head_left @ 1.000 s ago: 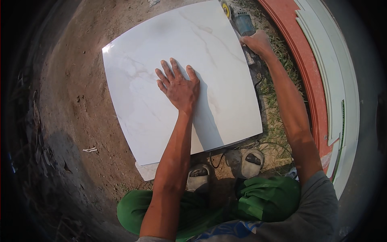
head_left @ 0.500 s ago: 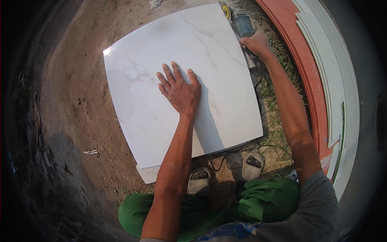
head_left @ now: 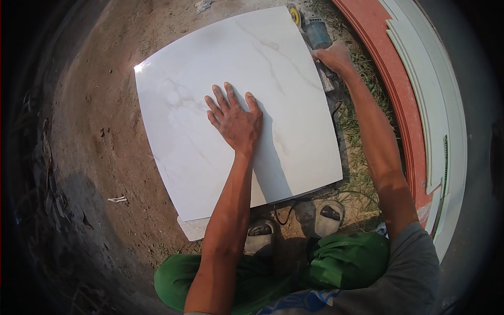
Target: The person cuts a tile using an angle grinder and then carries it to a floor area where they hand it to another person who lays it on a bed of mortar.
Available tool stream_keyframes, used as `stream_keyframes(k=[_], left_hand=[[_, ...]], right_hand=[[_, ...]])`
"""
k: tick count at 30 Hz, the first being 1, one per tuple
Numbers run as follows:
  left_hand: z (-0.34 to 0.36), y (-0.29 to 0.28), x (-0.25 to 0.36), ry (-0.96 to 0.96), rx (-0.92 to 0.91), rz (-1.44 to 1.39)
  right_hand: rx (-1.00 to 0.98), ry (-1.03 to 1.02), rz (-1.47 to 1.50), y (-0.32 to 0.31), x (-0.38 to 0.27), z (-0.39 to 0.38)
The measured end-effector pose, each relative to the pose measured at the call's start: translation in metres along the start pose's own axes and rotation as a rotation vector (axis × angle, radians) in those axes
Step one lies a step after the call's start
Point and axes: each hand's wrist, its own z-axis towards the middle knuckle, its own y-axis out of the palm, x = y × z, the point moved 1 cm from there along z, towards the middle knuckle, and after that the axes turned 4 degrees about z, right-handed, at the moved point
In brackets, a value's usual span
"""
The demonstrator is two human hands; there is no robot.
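Note:
A large white tile with faint brown veins lies flat in front of me. My left hand rests palm down near its middle, fingers spread, holding nothing. At the tile's far right edge, my right hand is closed around an angle grinder with a blue-green body. The grinder's yellow disc sits right by the tile's far right corner. The grip under my fingers is partly hidden.
Beneath the tile, another pale slab peeks out at the near left. A dark cord loops between my sandals. Red and white frame pieces run along the right, beyond a grass strip. Bare soil lies left.

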Motion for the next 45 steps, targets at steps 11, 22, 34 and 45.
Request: stream_keyframes(k=[11, 22, 34, 45], left_hand=[[0.000, 0.002, -0.001, 0.009, 0.009, 0.004], [0.001, -0.001, 0.000, -0.009, -0.017, -0.008], [0.001, -0.001, 0.001, 0.009, 0.010, -0.009], [0.002, 0.000, -0.002, 0.004, 0.012, -0.004]], right_hand=[[0.000, 0.002, 0.027, 0.001, -0.005, 0.004], [-0.003, -0.022, 0.038, -0.002, -0.013, 0.002], [0.042, -0.075, 0.051, -0.003, -0.017, 0.003], [0.023, -0.054, 0.031, 0.001, -0.020, 0.012]])
